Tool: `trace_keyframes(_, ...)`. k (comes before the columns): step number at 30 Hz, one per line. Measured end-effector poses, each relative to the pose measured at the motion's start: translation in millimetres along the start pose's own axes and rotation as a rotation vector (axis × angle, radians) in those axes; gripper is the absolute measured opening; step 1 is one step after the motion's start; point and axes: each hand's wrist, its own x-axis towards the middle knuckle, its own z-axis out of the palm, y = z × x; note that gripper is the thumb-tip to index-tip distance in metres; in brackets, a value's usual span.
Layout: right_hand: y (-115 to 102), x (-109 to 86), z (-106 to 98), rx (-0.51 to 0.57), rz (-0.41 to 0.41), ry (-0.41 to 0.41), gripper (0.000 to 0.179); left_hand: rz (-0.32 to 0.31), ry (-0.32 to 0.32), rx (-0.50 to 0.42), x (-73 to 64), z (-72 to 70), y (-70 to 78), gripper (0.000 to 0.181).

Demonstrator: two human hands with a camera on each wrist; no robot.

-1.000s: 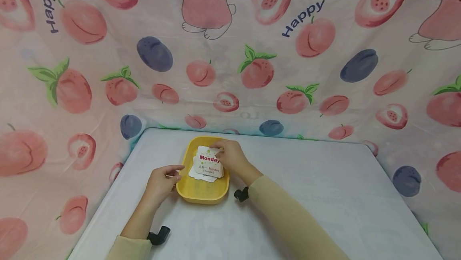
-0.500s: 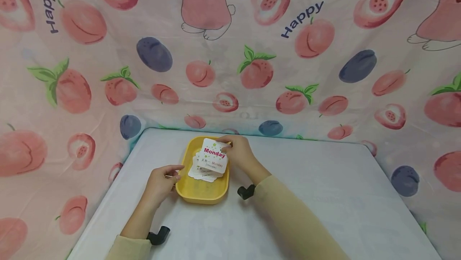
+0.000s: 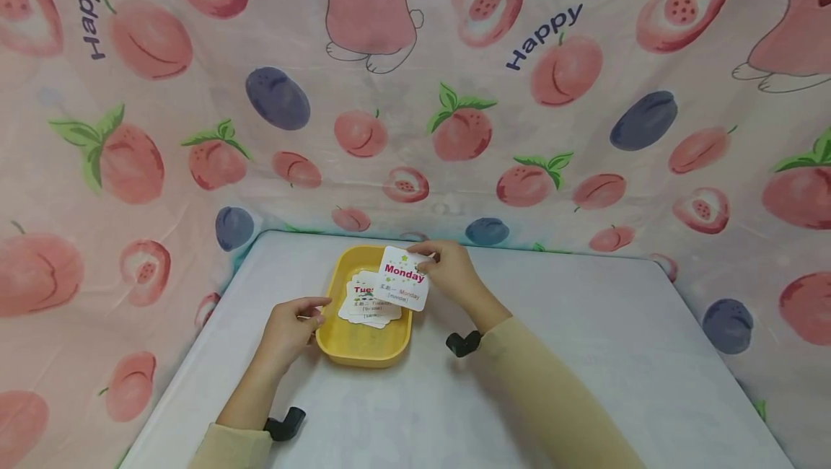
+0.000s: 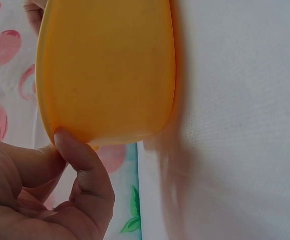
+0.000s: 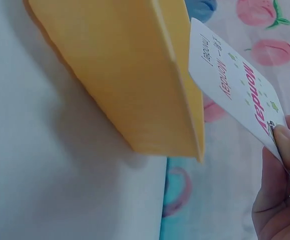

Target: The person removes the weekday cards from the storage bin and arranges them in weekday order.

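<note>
A yellow plastic tray (image 3: 363,348) stands on the table with a loose pile of white word cards (image 3: 355,307) inside; part of "Tuesday" shows on the top one. My right hand (image 3: 456,275) pinches the "Monday" flashcard (image 3: 404,288) by its upper right corner. That card is tilted over the tray's right rim, with its lower left side overlapping the pile. In the right wrist view, thumb and finger clasp the card's edge, and the card (image 5: 230,80) is above the tray wall. My left hand (image 3: 290,328) pinches the tray's left rim between thumb and finger.
A white cloth covers the table (image 3: 552,353). Behind and beside it hangs a pink curtain (image 3: 402,94) printed with fruit and rabbits. Black camera mounts (image 3: 286,424) sit at both wrists, below the beige sleeves.
My right hand has drawn the "Monday" card off the pile, to the right and over the tray's rim, uncovering the "Tuesday" card. The left hand and tray have stayed in place.
</note>
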Motion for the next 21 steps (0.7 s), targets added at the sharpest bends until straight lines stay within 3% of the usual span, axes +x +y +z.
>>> trace_keyframes(9, 14.5, -5.7, -19.5, -0.019, -0.026, 0.007, 0.035, -0.003, -0.001, -0.007, -0.6, -0.7, 1.3, 0.036)
trace_keyframes(21, 35.3, -14.0, -37.7, -0.023, 0.001, -0.017, 0.034, -0.002, -0.001, -0.004, 0.1, -0.9, 0.7, 0.035)
